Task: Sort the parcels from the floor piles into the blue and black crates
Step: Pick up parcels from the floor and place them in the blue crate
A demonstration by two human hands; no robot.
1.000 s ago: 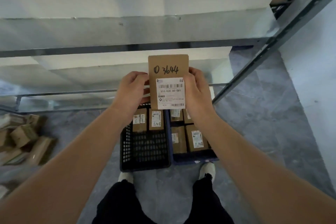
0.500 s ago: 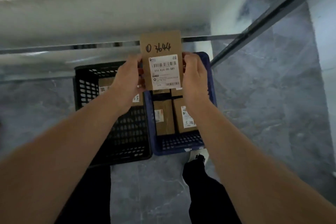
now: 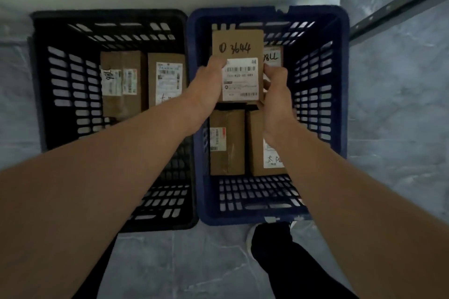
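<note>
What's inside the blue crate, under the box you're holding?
The blue crate shows a left parcel and a right parcel side by side, plus a back parcel peeking out. The held parcel, left hand and right hand hide anything beneath them.

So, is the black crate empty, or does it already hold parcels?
Not empty. The black crate holds two brown parcels side by side toward its far end: a left parcel and a right parcel.
</note>
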